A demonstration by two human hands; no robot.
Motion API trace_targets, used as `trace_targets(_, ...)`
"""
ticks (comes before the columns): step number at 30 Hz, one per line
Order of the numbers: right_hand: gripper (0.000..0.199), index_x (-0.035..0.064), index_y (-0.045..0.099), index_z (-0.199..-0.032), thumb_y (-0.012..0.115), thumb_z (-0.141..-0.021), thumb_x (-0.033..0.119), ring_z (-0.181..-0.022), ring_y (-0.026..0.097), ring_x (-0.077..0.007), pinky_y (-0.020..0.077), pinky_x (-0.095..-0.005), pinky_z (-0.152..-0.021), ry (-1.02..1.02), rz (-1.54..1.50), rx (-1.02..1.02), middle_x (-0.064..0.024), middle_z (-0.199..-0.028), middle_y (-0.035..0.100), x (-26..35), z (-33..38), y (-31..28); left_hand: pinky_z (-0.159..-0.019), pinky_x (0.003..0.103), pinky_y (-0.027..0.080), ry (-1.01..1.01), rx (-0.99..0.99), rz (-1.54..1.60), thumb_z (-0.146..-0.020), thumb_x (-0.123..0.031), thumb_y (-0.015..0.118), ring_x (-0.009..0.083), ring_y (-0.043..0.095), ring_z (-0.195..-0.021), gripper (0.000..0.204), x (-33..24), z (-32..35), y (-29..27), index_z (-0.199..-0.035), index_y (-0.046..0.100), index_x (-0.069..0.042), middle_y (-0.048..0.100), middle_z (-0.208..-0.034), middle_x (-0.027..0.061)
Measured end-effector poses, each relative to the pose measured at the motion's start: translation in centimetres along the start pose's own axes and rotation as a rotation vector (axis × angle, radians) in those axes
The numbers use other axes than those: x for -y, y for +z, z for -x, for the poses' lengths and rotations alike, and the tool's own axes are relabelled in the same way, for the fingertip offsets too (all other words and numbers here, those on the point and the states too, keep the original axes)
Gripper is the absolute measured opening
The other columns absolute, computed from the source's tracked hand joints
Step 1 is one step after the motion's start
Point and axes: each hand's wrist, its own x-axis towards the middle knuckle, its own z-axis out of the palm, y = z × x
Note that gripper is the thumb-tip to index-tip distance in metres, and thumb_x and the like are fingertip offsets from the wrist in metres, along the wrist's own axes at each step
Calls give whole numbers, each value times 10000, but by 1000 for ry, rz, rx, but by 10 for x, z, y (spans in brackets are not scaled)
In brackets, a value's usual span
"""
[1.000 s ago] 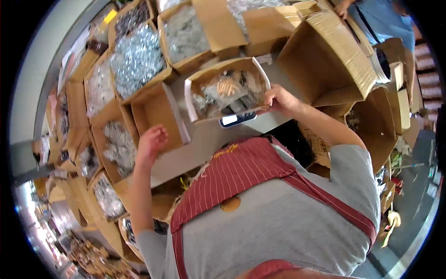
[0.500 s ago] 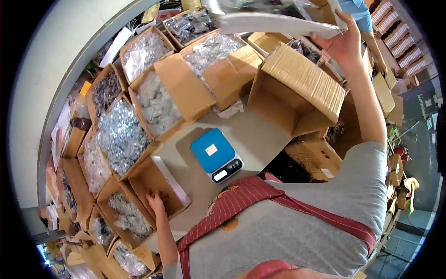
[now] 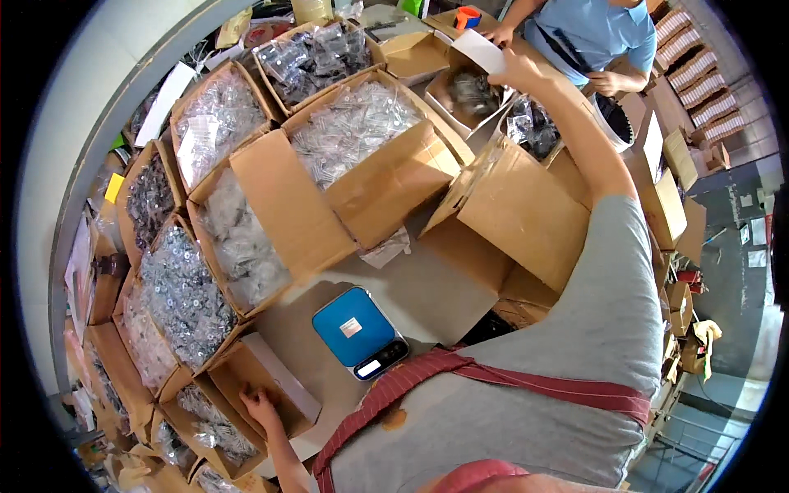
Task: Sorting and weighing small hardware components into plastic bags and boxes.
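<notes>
Right hand (image 3: 516, 67) reaches far out over the cartons, arm stretched, grip closed on the rim of a white tray (image 3: 481, 51) tipped over a small open box (image 3: 470, 97). Dark small parts sit in that box just under the tray. A carton of dark bagged parts (image 3: 532, 125) sits just beside it, right under the forearm.

Left hand (image 3: 261, 406) is low at the near left, fingers spread flat against the inner edge of a small empty cardboard box (image 3: 261, 386); grip open, holding nothing.

Blue scale (image 3: 358, 332) with a small display lies on the worktop (image 3: 427, 279) between the 2 hands, nothing on its plate. A crumpled clear bag (image 3: 386, 248) lies near it, past the scale.

Large open cartons of clear bagged hardware ring the worktop: 1 centre (image 3: 353, 123), 1 at the far end (image 3: 316, 53), several down the left (image 3: 185, 300).

Another person in a blue shirt (image 3: 592, 29) stands at the far end, 1 hand by an orange tape roll (image 3: 467, 16), well apart from the wearer's hands. The wearer has a grey shirt and red striped apron straps (image 3: 526, 382).
</notes>
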Motion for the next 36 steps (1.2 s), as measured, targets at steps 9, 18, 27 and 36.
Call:
trace_targets(9,636,22,472,-1118,699,-659,398,-810,642,-410,519,-455,-735,-363,110,-79,-232,-850,655,14,30,-56,-865,365,459,91,-90,-338,-858,-80,554,299,588,-986,391,-12,-7,7,-1238,493,-13,614,-1115,161)
trace_targets(18,569,36,532,-1138,729,-722,370,-909,652,-325,534,-415,-778,5,-354,-373,-159,-976,651,7,88,-142,-899,374,455,55,-99,-323,-871,-189,619,301,605,-1028,396,31,-28,4,-1193,514,16,614,-1149,181)
trace_targets(27,477,-21,498,-1245,613,-882,266,-1158,537,-275,458,-456,-981,-12,-1578,185,-123,-1258,540,187,304,-202,-741,291,477,-290,404,379,-851,-168,596,158,583,-809,277,-50,-17,-5,-1088,596,-25,617,-960,61)
trace_targets(36,555,33,486,-1276,626,-870,385,-1134,543,-275,510,-483,-937,403,-1653,717,-126,-1248,529,286,407,43,-907,342,500,-7,398,489,-914,-121,554,209,603,-1039,310,-101,27,-115,-1182,573,36,609,-1144,110)
